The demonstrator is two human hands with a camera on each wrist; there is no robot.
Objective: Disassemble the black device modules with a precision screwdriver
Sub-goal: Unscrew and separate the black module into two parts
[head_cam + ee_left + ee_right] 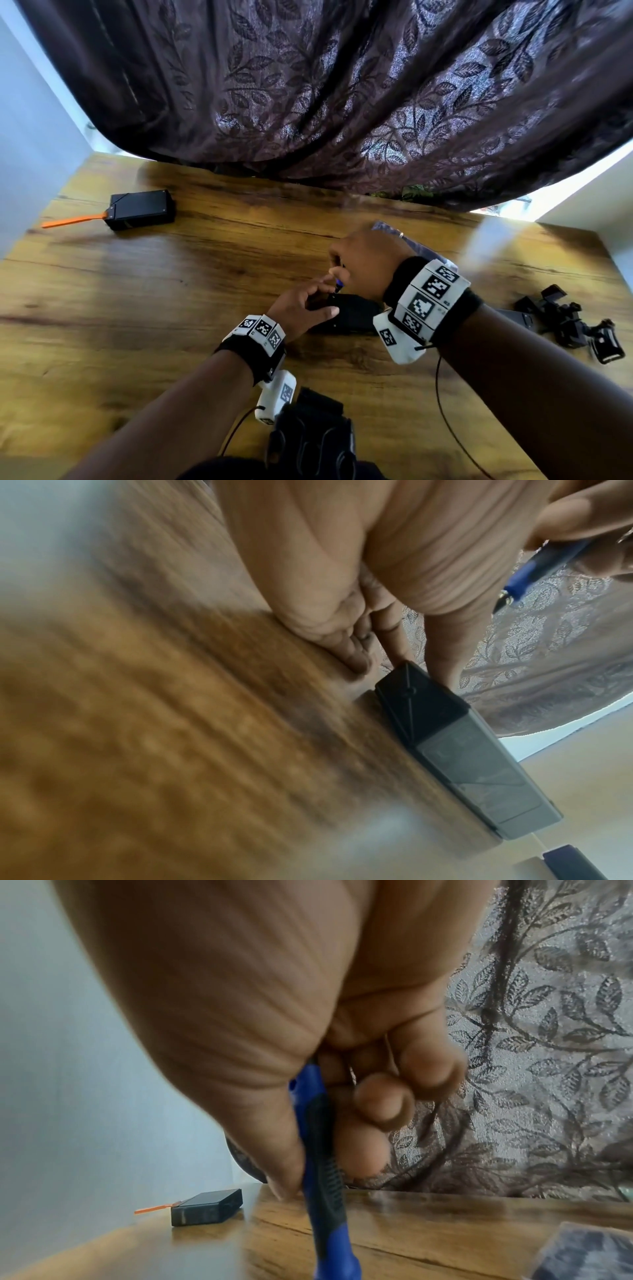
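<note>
A black device module [346, 317] lies on the wooden table [171, 308] in front of me. My left hand [317, 301] holds its left end, thumb along the near side and fingers curled at the far side; in the left wrist view the fingertips [394, 653] touch the module [462, 745] at its end. My right hand [339, 274] pinches a blue precision screwdriver [339, 285], tip pointing down at the module's top. The right wrist view shows thumb and fingers wrapped around the blue handle [322, 1150]. The tip itself is hidden.
A second black module [140, 209] with an orange tab [72, 220] lies at the far left. A heap of black parts [568, 322] sits at the right. A black strap-like object [311, 435] lies near my body. A dark patterned curtain [342, 85] hangs behind the table.
</note>
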